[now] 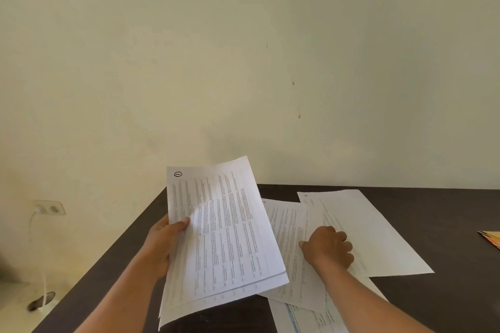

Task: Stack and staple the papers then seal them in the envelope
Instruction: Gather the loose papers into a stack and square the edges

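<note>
My left hand (165, 240) grips a small stack of printed sheets (224, 238) by its left edge and holds it lifted and tilted above the dark table (446, 224); the top sheet bears a circled 1. To its right my right hand (328, 250), fingers curled, rests on a loose sheet (290, 227) lying flat, thumb on that sheet. Another sheet marked 4 (373, 232) lies further right, partly under my knuckles. One more printed sheet (305, 319) pokes out near the front edge. A corner of a brown envelope (491, 238) shows at the right border.
A pale wall stands right behind the table. The table's left edge runs diagonally; beyond it, low on the wall, a socket (50, 208) has a white cable hanging to the floor.
</note>
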